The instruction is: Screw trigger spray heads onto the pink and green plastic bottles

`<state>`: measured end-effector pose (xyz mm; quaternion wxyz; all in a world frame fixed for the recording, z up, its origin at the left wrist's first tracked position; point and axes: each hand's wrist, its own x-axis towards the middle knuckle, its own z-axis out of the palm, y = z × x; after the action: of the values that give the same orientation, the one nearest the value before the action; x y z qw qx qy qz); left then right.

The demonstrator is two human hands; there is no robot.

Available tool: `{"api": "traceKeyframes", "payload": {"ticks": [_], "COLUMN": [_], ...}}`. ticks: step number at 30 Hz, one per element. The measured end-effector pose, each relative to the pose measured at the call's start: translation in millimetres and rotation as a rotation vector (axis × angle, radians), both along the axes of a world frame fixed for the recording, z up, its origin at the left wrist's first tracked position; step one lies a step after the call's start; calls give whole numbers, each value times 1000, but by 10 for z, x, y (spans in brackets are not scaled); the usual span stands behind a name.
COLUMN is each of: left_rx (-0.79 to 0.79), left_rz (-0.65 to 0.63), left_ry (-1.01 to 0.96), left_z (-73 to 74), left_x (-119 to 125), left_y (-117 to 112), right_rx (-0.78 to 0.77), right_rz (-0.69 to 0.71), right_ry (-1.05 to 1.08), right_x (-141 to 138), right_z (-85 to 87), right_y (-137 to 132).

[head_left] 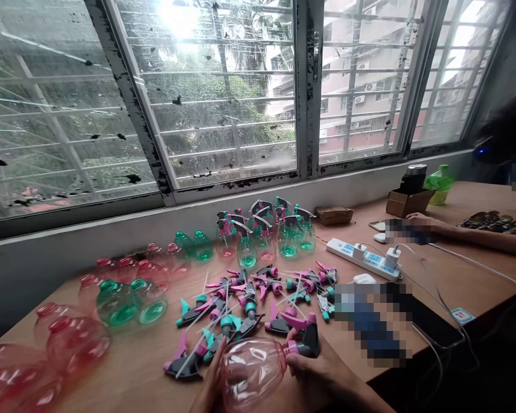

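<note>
A clear pink spray bottle (pixel 253 376) lies tilted on its side between my hands, its neck toward the right. My left hand (pixel 212 378) wraps the bottle's base end, with part of the fingers hidden behind it. At the neck, my right hand (pixel 316 367) grips around the pink collar of a grey and pink trigger sprayer (pixel 310 338), which sits on the bottle's mouth. Just beyond my hands, a heap of loose trigger sprayers (pixel 249 295) in pink, teal and grey is spread on the table, their thin white tubes pointing various ways.
Open pink bottles (pixel 79 344) and green bottles (pixel 116 304) stand at left. Bottles with sprayers fitted (pixel 264 238) stand near the window wall. To the right are a power strip (pixel 363 258) with cables, a phone (pixel 425 315), a cardboard box (pixel 408 201) and another person's arm (pixel 477 238).
</note>
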<state>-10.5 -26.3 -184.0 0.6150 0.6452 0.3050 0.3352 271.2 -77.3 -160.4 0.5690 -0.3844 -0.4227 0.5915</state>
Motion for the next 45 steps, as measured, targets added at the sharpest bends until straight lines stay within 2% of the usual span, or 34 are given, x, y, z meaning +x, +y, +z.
{"api": "traceKeyframes", "payload": {"ticks": [5, 11, 15, 20, 23, 27, 30, 33, 37, 39, 42, 45], "left_rx": [-142, -144, -110, -183, -121, -48, -18, -67, -157, -135, -76, -80], "left_rz": [-7, -21, -32, -71, -70, 2, 20, 23, -66, -66, 11, 25], "left_ry": [-96, -76, -79, -77, -34, 20, 24, 12, -17, -22, -7, -8], "left_z": [171, 400, 395, 371, 414, 494, 499, 441, 387, 423, 530, 583], "left_x": [75, 120, 94, 86, 103, 148, 155, 123, 105, 133, 187, 194], "left_y": [-101, -246, -234, -200, -228, -283, -285, -250, -213, -229, -289, -324], "right_rx": [17, 18, 37, 55, 55, 35, 19, 30, 32, 44, 57, 41], "right_rz": [-9, 6, -22, -13, -27, -29, -10, -14, -18, -20, -19, -14], "right_ry": [-17, -47, -36, -31, -17, -19, -28, -31, -34, -42, -54, -51], "right_x": [4, 14, 15, 11, 7, 10, 12, 11, 11, 13, 18, 20], "right_z": [17, 69, 87, 39, 15, 38, 74, 93, 95, 93, 94, 102], "right_y": [5, -33, -49, -41, -35, -37, -45, -56, -58, -52, -49, -61]}}
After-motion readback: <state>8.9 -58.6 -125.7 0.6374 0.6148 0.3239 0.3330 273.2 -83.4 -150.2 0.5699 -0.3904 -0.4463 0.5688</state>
